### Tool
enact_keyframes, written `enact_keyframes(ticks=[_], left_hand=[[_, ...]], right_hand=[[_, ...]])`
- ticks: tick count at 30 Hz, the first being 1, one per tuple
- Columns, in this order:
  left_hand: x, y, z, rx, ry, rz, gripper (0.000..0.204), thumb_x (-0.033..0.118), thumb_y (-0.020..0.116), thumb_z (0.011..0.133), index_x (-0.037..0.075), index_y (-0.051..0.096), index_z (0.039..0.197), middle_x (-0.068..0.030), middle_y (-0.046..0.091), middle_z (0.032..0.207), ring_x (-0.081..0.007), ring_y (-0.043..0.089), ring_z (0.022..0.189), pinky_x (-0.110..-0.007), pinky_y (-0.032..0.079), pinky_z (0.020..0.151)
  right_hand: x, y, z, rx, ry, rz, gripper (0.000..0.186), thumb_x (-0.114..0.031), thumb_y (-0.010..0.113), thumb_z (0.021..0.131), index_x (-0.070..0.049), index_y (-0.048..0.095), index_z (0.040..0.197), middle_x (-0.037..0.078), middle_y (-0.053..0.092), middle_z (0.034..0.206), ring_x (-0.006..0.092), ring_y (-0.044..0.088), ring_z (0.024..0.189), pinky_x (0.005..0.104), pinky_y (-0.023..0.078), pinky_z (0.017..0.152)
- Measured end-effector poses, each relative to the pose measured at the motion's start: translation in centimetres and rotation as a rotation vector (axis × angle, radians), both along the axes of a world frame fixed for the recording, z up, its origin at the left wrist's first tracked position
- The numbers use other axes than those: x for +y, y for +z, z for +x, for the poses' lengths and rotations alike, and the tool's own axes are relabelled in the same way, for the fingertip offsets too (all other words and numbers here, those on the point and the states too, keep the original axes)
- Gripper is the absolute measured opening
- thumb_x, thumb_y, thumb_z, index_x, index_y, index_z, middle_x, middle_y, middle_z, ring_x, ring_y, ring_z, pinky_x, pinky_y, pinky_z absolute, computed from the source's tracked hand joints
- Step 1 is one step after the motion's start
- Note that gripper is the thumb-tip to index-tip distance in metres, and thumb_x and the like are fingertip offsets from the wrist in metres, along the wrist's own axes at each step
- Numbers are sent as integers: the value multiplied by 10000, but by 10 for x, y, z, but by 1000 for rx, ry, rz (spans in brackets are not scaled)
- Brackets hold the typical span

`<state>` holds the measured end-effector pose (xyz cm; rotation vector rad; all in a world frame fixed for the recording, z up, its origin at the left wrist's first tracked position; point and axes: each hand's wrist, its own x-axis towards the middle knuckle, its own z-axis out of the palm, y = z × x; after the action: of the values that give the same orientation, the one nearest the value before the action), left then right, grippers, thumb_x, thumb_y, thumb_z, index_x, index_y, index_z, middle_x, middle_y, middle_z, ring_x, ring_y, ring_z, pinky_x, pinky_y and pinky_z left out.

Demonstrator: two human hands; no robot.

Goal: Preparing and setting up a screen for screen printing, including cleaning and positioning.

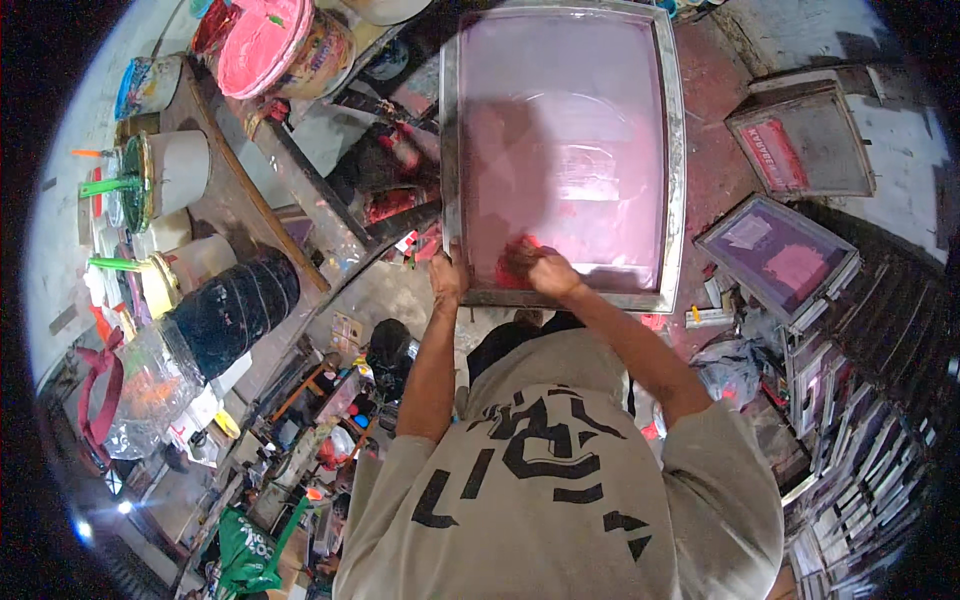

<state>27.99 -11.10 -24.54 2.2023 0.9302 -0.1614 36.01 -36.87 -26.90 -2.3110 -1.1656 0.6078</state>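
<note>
In the head view, the framed screen [674,170] lies directly in front of the person, beyond the shirt front, its long sides running away from the body. Both hands are at its near end. The left hand [449,279] is outside the left rail, just by the near left corner, with its fingers closed on the frame edge; how far they wrap beneath, I cannot tell. The right hand [556,273] is inside the frame, above the near rail, closed on a crumpled red cloth [516,262] that rests against the pink-stained mesh [600,110]. The two hands are apart, with the cloth and a strip of mesh between them. The right fingertips are hidden.
</note>
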Motion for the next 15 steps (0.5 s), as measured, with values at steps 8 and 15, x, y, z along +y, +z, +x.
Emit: enact_keyframes(ticks=[8,15], left_hand=[[-7,23,9,140,4,83,701,545,503,1050,-121,698,954,-364,679,826,-542,694,886,-583,513,791],[1,8,5,155,-46,66,696,524,504,1053,-123,699,884,-330,674,741,-502,708,790,-577,509,730]], right_hand=[[-26,-20,2,-37,-36,-272,474,-35,573,909,-63,658,1375,146,671,1409,236,647,1296,352,538,1108],[-151,10,10,729,-315,262,464,-4,493,917,-23,660,1350,207,570,1512,272,495,1464,392,403,1235]])
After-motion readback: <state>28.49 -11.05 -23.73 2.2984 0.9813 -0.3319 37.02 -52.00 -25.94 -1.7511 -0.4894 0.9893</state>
